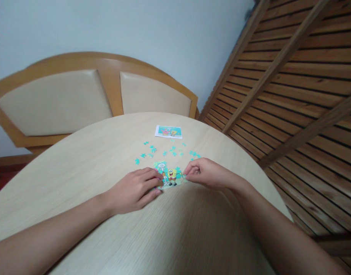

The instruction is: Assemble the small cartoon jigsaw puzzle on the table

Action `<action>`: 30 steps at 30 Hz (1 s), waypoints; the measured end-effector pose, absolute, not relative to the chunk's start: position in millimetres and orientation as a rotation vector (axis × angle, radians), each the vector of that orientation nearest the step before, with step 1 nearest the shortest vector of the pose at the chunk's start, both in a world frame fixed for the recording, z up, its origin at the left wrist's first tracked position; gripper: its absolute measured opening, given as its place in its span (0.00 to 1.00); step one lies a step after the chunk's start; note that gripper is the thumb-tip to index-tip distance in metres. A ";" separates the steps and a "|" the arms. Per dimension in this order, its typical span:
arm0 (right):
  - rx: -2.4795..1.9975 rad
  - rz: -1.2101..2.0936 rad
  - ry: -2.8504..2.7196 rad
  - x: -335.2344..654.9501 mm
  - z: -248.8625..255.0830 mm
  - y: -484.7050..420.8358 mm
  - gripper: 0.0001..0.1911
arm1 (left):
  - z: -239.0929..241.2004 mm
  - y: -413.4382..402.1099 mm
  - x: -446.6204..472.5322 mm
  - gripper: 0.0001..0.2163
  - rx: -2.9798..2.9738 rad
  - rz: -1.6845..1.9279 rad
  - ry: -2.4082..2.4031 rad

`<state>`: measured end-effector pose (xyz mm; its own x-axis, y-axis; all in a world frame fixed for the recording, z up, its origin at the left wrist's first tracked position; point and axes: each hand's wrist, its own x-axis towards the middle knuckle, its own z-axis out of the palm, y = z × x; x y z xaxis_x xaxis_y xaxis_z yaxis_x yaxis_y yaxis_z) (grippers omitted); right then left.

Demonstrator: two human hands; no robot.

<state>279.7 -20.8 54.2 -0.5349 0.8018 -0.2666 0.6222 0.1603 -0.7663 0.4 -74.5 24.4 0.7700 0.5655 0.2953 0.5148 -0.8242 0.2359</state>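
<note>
A partly joined jigsaw puzzle [172, 177] with cartoon figures on a teal ground lies flat on the table before me. My left hand [139, 188] rests over its left side, palm down and fingers stretched out, covering part of the picture. At the puzzle's right edge, my right hand [205, 172] has thumb and forefinger pinched together on a small jigsaw piece [185, 175], mostly hidden by the fingertips. Loose teal jigsaw pieces [173, 149] are scattered just beyond the joined part.
A card with the cartoon picture [169, 131] lies farther back on the round wooden table [112, 141]. Behind the table stands a padded wooden bench back [57, 101] against a pale wall. Slatted wood panelling [293, 84] slopes along the right.
</note>
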 end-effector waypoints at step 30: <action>-1.349 0.808 -2.506 270.0 45.8 -26.6 0.13 | 21.3 -73.2 -0.3 0.13 2.845 0.562 0.862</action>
<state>270.0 -26.6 45.8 -0.5706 0.8160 -0.0926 0.7165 0.4395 -0.5417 -0.3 -73.2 21.3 0.7694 0.5557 0.3149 0.5126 -0.8313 0.2147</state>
